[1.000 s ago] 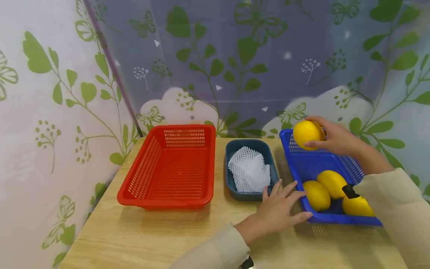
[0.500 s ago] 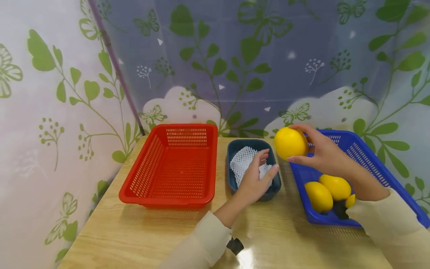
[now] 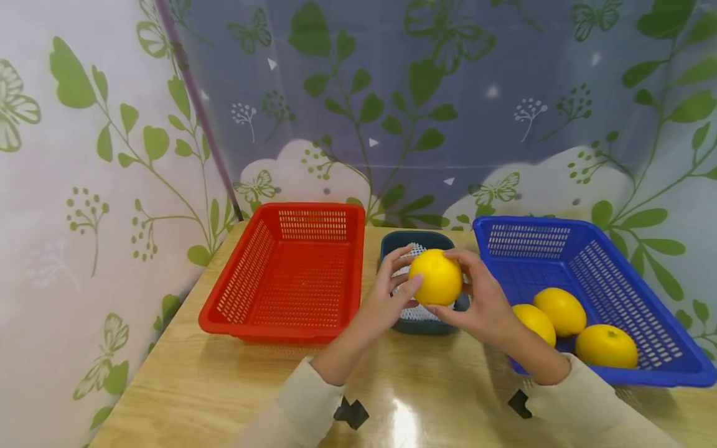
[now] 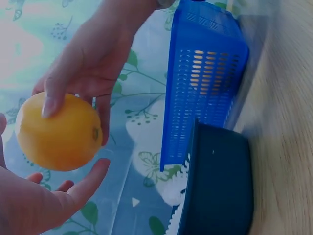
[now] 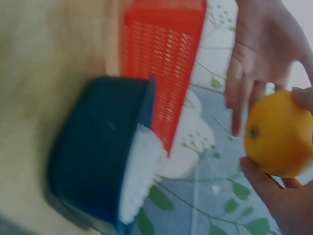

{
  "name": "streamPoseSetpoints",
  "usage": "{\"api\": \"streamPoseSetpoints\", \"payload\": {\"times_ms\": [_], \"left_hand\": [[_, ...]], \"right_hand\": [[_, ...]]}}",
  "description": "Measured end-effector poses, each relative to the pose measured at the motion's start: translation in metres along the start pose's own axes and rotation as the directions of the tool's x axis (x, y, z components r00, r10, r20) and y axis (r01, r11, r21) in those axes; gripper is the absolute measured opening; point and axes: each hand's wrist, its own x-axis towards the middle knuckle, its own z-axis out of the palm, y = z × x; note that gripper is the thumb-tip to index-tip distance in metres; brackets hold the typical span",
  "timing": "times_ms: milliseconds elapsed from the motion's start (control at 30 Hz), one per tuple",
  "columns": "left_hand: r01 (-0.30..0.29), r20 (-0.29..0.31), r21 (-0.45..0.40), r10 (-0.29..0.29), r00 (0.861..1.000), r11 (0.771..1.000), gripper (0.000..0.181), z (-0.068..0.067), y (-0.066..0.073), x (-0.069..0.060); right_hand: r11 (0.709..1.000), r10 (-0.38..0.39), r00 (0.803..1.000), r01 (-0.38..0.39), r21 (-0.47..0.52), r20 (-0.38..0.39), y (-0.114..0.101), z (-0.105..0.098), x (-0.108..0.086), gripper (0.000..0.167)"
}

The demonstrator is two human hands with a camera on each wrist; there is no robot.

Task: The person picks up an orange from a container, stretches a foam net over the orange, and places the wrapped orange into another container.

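My right hand (image 3: 486, 305) grips a yellow-orange orange (image 3: 435, 278) between its thumb and fingers, above the dark teal box (image 3: 386, 246). Beside the fruit is my left hand (image 3: 382, 302), fingers spread around its left side. In the left wrist view a gap shows between the left hand (image 4: 46, 200) and the orange (image 4: 58, 134). White foam net sleeves (image 3: 417, 314) lie in the teal box, partly hidden by the hands and fruit. Several more oranges (image 3: 607, 346) rest in the blue basket (image 3: 661, 367) on the right.
A red plastic basket (image 3: 302, 283) with slotted walls stands left of the teal box. All three containers sit on a wooden table (image 3: 185, 373). Patterned cloth (image 3: 414, 112) hangs behind the table and at its sides.
My right hand has carried the orange left, from above the blue basket to over the teal box. The left hand has moved from beside the blue basket to the orange's left side.
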Motion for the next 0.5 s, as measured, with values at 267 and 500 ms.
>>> {"api": "streamPoseSetpoints", "payload": {"times_ms": [267,500], "left_hand": [[0.064,0.039,0.057,-0.066,0.997,0.996,0.053,-0.012,-0.007,-0.014],[0.070,0.077,0.051,-0.074,0.994,0.996,0.047,-0.012,-0.015,-0.019]], "right_hand": [[0.984,-0.175,0.981,0.177,0.014,-0.088,0.012,0.030,-0.022,0.070],[0.963,-0.270,0.956,0.266,-0.046,-0.111,0.017,0.041,-0.032,0.065]]}}
